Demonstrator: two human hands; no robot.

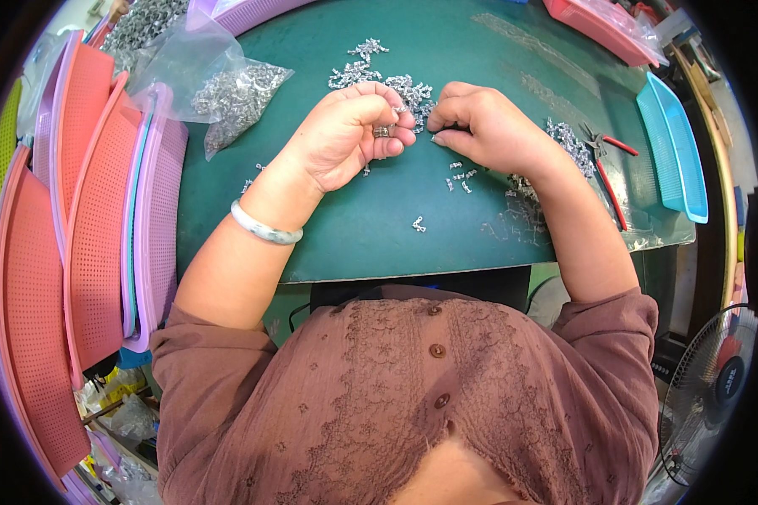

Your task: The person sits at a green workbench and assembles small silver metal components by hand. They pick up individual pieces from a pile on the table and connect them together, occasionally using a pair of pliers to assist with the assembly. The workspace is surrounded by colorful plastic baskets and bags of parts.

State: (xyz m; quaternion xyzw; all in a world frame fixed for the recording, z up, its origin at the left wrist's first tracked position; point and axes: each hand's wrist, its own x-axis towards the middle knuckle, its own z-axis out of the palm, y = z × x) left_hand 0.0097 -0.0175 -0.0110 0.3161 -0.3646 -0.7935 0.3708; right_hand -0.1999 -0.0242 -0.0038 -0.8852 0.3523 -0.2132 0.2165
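My left hand (354, 130) is closed, palm toward me, with its fingers curled. A small silvery metal part (399, 109) shows at its thumb and fingertips, and a metal band or part (382, 131) shines between the fingers. Close to its right, my right hand (484, 124) has thumb and fingers pinched at the edge of a pile of small metal parts (404, 87). Whatever that pinch holds is too small to make out. Nearer me on the green tabletop (354, 244) lie several loose parts (461, 178) and one lone part (419, 224).
Red-handled pliers (611, 192) lie right of my right arm beside another heap of parts (571, 147). A blue basket (675, 151) stands at the right edge. At left are a plastic bag of parts (240, 97) and stacked salmon baskets (38, 295). A fan (712, 387) stands lower right.
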